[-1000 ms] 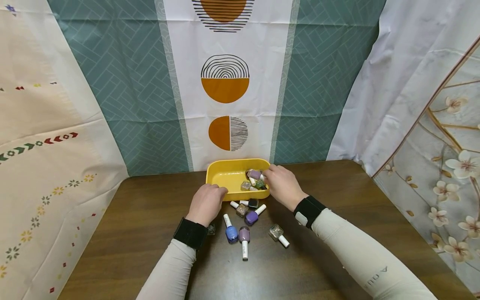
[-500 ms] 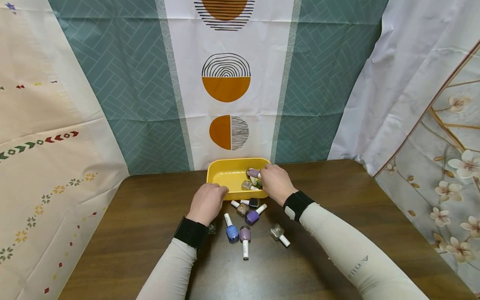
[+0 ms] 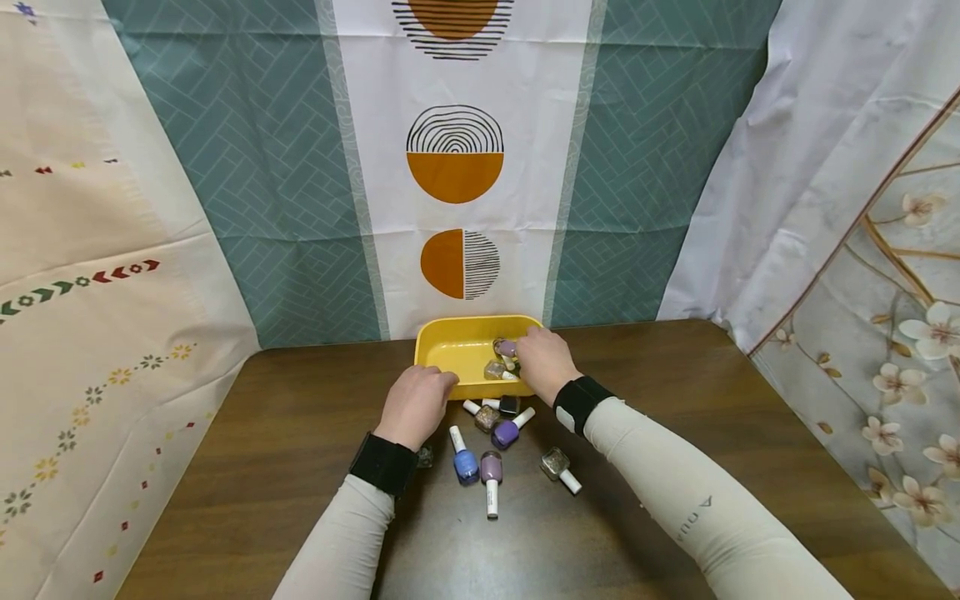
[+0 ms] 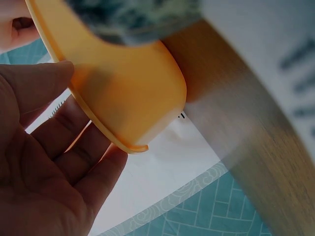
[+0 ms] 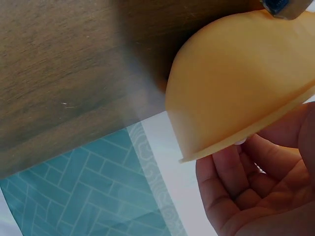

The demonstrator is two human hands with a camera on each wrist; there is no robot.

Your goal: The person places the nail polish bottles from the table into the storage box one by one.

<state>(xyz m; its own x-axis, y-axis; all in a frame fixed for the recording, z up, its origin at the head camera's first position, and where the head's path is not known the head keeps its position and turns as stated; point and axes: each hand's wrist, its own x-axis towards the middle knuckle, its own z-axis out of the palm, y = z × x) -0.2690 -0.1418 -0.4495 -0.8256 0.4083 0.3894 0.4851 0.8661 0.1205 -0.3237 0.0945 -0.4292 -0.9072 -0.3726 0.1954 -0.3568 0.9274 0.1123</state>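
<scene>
The left hand [image 3: 415,405] is resting at the yellow tray's [image 3: 450,354] near-left rim, about 8 o'clock of the tray. In the left wrist view its fingers [image 4: 74,162] are lying fairly straight under the rim, so this grip is open and steadying, not clasping.

On the worktop [image 3: 285,433], at 6 o'clock of the tray, loose nail polish bottles are lying: a blue bottle [image 3: 464,462], a mauve bottle [image 3: 491,469], a violet bottle [image 3: 506,432] and a glitter bottle [image 3: 556,464].

The right hand [image 3: 545,362] is reaching over the tray's right end, at 3 o'clock, beside the purple bottle [image 3: 507,347]. Whether its grip is pinching a bottle I cannot tell. It would do well to be keeping the tray braced and lifting bottles singly.
</scene>
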